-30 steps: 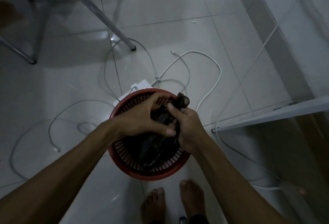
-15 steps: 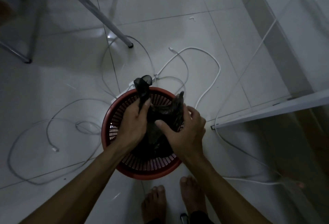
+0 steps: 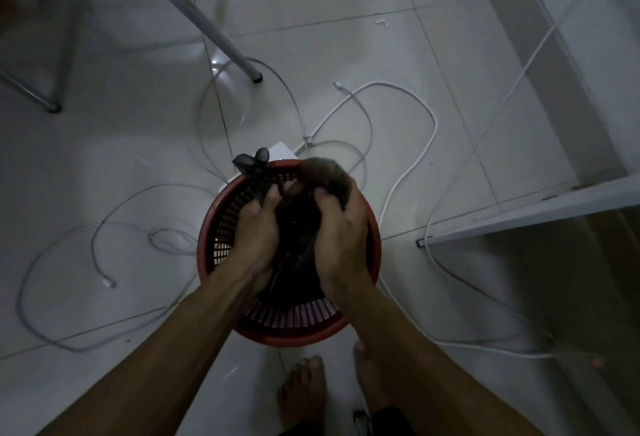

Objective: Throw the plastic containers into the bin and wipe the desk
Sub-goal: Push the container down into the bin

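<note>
While gripping bag (image 3: 298,227), curled hands (image 3: 301,231).

A single wide-angle view looks down from the person's head, almost straight at the tiled floor (image 3: 346,54), so straight lines bow toward the edges. It faces forward and down along both forearms, near enough that the left hand (image 3: 256,234) and right hand (image 3: 341,238) sit at centre frame, gripping a black bag (image 3: 298,227) over a red slatted bin (image 3: 374,245). Bare feet (image 3: 301,397) show just below the grip; metal chair legs (image 3: 207,26) lie well beyond it, upper left.
</note>
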The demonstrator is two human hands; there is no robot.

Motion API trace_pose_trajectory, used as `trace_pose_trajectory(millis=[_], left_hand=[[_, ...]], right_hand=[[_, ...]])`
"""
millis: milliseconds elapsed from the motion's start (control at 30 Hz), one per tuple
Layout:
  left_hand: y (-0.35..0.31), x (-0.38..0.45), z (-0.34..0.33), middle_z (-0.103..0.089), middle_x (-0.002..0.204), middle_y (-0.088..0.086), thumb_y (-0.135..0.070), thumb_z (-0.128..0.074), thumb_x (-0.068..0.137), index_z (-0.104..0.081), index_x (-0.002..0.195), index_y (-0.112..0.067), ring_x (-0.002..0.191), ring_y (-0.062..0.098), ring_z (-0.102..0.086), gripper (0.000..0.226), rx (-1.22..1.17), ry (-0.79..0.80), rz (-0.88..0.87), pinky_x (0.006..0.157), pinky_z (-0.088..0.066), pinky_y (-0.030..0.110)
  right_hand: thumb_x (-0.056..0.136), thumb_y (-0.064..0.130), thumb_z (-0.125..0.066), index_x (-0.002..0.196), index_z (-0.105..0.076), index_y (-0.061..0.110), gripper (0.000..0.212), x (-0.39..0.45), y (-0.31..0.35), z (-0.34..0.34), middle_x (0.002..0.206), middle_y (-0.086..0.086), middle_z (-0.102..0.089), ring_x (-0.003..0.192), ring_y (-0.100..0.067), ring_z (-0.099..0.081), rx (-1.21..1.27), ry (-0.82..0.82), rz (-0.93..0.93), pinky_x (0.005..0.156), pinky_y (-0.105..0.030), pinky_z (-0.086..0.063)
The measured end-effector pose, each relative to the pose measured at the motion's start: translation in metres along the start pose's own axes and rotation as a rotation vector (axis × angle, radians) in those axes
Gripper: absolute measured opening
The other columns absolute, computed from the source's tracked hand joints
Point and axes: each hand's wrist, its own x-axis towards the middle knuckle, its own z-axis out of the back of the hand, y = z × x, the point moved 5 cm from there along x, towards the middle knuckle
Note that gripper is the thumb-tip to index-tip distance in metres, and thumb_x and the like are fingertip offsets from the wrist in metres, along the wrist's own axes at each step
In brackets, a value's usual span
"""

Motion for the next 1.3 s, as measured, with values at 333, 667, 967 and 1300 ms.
trace_pose_trajectory(millis=[333,667,967,1300], left_hand=[[-0.007,-0.002,-0.009,-0.057,0.068,0.011,-0.033,-0.037,0.099,-0.051,0.072,-0.013,0.070,0.022,-0.062,0.036,-0.290,0.127,0.034,0.076,-0.051,0.039],[-0.015,-0.013,-0.019,-0.068,0.084,0.001,-0.029,-0.034,0.096,-0.061,0.096,-0.021,0.077,0.016,-0.065,0.028,0.636,0.308,-0.391,0.071,-0.054,0.043],[-0.011,-0.020,-0.034,-0.068,0.084,-0.002,-0.021,-0.040,0.095,-0.059,0.101,-0.021,0.070,0.009,-0.066,0.019,0.844,0.371,-0.445,0.064,-0.058,0.035],[-0.008,-0.004,-0.013,-0.068,0.075,0.007,-0.008,-0.054,0.090,-0.067,0.083,0.000,0.074,0.020,-0.065,0.017,0.506,0.502,-0.005,0.076,-0.052,0.030]], right_hand=[[0.080,0.042,-0.045,0.108,-0.054,0.013,0.041,0.038,-0.041,0.012,0.073,-0.002,-0.055,0.054,-0.012,-0.051,-0.043,-0.009,-0.385,0.048,-0.029,-0.039],[0.087,0.008,-0.052,0.087,-0.070,0.012,0.019,0.035,-0.022,0.019,0.082,-0.008,-0.071,0.077,-0.022,-0.068,-0.427,0.062,-0.253,0.076,-0.038,-0.058],[0.084,0.033,-0.064,0.094,-0.072,0.010,0.027,0.015,-0.013,0.022,0.086,-0.003,-0.074,0.081,-0.012,-0.070,-0.181,0.215,-0.358,0.071,-0.020,-0.056],[0.091,0.004,-0.050,0.107,-0.062,-0.001,0.020,0.016,-0.019,0.038,0.091,-0.023,-0.067,0.079,-0.033,-0.064,0.171,0.349,-0.471,0.070,-0.035,-0.057]])
